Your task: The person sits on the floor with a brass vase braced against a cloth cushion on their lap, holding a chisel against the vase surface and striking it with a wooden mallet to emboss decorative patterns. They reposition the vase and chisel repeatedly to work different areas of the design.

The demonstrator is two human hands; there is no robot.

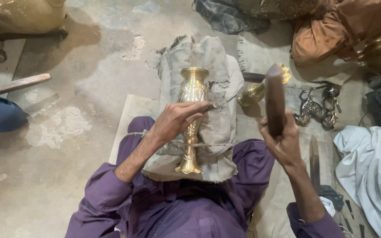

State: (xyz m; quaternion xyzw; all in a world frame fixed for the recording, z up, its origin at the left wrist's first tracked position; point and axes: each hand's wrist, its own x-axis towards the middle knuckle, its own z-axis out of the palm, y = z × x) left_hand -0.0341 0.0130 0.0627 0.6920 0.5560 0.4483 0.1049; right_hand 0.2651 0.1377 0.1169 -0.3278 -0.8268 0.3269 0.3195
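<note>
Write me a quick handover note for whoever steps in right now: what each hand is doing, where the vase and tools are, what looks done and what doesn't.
Left hand: pinching a thin chisel-like tool, tip on the brass vase.
Right hand: raised, gripping a dark wooden mallet clear of the vase.
Vase: lying lengthwise on a grey padded cushion across the lap, tied down with string, mouth pointing away.
Done: relief pattern shows on the vase's body and lower stem.
Left: cannot tell how much pattern remains.
Nearby: a second brass piece beyond the cushion, small metal figurines to the right.
</note>
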